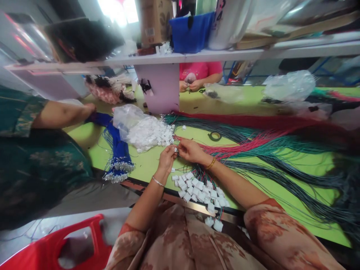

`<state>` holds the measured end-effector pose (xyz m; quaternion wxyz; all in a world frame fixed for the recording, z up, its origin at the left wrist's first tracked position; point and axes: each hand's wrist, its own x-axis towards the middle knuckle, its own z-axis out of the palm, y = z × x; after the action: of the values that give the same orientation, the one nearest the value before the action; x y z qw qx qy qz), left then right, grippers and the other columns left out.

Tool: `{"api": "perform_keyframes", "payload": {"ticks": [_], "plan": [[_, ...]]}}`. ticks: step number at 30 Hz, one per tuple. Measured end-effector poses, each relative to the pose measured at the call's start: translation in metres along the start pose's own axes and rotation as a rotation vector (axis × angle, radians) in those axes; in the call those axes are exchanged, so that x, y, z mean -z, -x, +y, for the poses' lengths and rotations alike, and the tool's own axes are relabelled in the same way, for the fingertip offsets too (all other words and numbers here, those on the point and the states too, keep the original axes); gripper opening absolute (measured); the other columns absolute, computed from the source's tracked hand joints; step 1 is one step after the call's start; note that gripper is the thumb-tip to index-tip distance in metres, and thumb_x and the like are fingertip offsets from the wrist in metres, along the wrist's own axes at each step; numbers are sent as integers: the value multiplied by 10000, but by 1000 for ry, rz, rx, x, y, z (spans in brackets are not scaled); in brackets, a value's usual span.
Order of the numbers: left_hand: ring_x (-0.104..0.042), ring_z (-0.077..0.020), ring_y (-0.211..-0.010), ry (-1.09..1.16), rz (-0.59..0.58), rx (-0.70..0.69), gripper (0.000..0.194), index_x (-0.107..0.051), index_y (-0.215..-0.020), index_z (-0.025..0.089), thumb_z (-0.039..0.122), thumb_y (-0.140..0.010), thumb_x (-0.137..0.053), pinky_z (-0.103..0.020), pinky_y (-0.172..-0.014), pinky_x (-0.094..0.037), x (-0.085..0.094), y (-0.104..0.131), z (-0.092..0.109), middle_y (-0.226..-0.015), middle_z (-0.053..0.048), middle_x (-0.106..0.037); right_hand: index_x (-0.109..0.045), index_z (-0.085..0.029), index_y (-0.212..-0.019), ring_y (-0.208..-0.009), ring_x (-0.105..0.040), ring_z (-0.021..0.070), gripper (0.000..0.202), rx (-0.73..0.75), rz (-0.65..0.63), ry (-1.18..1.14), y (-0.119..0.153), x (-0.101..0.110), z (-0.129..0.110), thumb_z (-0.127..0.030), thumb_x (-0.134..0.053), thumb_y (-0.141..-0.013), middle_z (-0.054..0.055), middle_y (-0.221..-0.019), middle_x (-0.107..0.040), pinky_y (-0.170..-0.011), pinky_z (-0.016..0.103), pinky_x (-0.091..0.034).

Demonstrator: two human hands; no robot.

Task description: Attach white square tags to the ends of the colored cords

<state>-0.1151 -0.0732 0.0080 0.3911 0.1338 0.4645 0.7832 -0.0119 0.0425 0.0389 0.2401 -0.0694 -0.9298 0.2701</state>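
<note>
My left hand [167, 159] pinches a small white plastic connector [176, 149] between thumb and fingers. Right beside it, the fingers of my right hand [191, 151] are closed close to the connector; what they grip is hidden, though thin wires run near them. Below my hands lies a heap of white connectors with wires attached [197, 189], a few hanging over the table's front edge. Just beyond my left hand, loose white connectors [152, 130] spill from a clear plastic bag [125, 116]. Red wires [233, 150] stretch rightward from behind my right hand.
Green wires [275, 144] and dark wires [292, 176] cover the table's right side. A tape roll [214, 136] lies among them. At left, a co-worker's arm [64, 113] reaches toward blue wires [119, 144]. Across the table, another person's hands [192, 85] work. A shelf [225, 55] spans above; a red stool [95, 234] stands lower left.
</note>
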Motion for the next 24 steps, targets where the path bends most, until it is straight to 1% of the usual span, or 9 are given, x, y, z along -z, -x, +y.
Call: {"api": "perform_keyframes", "payload": {"ticks": [4,7,12,15,17,20,24], "plan": [[-504,-49,-553,-10,40,6,229,-683,-799,121,239,-639,-796,-190,-558,-390,-2,2,0,-694,-9,-623,-558,-152,-747,-657,-484,157,110,46,-44,125,2,-2,1,-207,-487,-811,64,-711,-601,-626,260,-324],[-496,-46,-536,-29,35,17,221,-690,-785,116,232,-630,-796,-188,-534,-375,-5,3,2,-687,-12,-629,-561,-150,-761,-675,-491,170,119,73,-48,175,0,-2,1,-213,-480,-821,78,-729,-607,-641,273,-327],[-507,-49,-542,-20,36,47,201,-702,-792,102,194,-628,-771,-186,-537,-377,-4,3,6,-704,-29,-650,-540,-161,-737,-642,-480,151,96,24,-33,77,0,1,-3,-200,-487,-806,53,-702,-591,-622,261,-326],[-489,-49,-522,-38,69,56,173,-708,-788,97,169,-636,-748,-187,-518,-356,0,0,8,-683,-31,-651,-539,-165,-745,-647,-473,146,47,30,17,18,4,6,-6,-189,-510,-773,44,-711,-583,-631,258,-338],[-490,-52,-528,-41,98,22,178,-712,-810,99,174,-651,-740,-192,-525,-356,2,-1,10,-716,-42,-669,-547,-167,-770,-627,-467,130,31,-12,59,-71,6,11,-6,-183,-523,-760,28,-715,-580,-620,245,-345],[-516,-64,-560,-15,55,21,206,-715,-850,99,203,-673,-739,-202,-550,-375,1,0,11,-772,-65,-689,-552,-169,-786,-588,-452,110,43,-66,59,-186,7,14,-5,-194,-523,-766,1,-684,-563,-593,228,-343],[-528,-66,-568,35,-19,96,227,-716,-853,95,200,-654,-750,-196,-557,-387,-3,3,12,-759,-61,-684,-544,-169,-762,-593,-447,113,53,-61,29,-194,7,11,-3,-215,-519,-772,0,-664,-556,-588,227,-333]]}}
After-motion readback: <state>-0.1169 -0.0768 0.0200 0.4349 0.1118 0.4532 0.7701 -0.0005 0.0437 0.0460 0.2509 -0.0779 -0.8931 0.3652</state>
